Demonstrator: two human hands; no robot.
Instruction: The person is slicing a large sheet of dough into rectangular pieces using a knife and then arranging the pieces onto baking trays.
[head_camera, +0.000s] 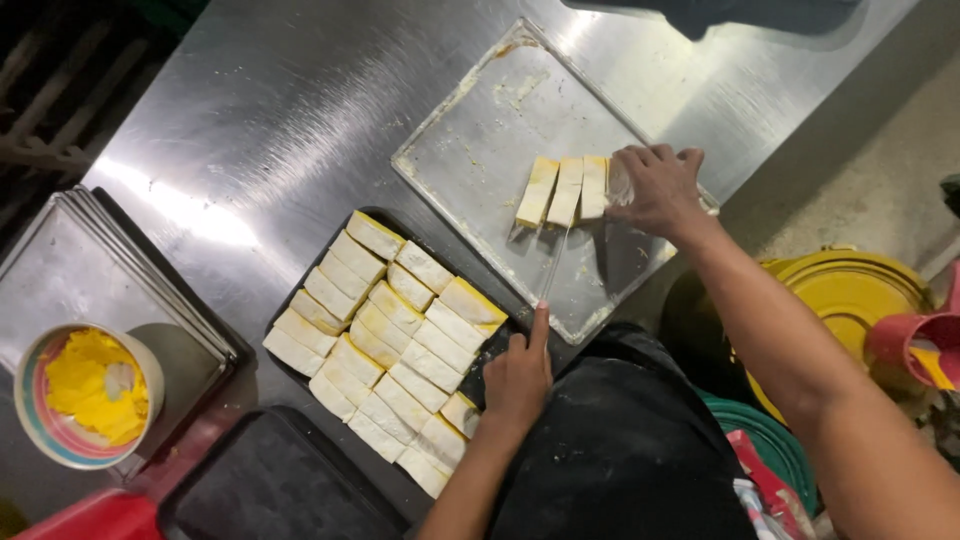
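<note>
My left hand (518, 375) pinches the near end of a thin clear strip (556, 262), index finger stretched along it. The strip runs up to three pale yellow-edged dough pieces (563, 190) lying side by side on a flat steel tray (470, 150). My right hand (655, 188) is curled over the right end of that row, and its fingers close on a clear plastic piece whose shape is hard to make out. By my left hand a dark tray (500, 345) holds several of the same rectangular pieces (385, 345), packed in rows.
At the left a bowl of yellow paste (85, 395) stands on a stack of steel trays (60, 260). A black tray (270, 490) lies at the bottom edge. Right of the steel table (280, 110) are a yellow bucket lid (850, 295) and a red scoop (925, 345).
</note>
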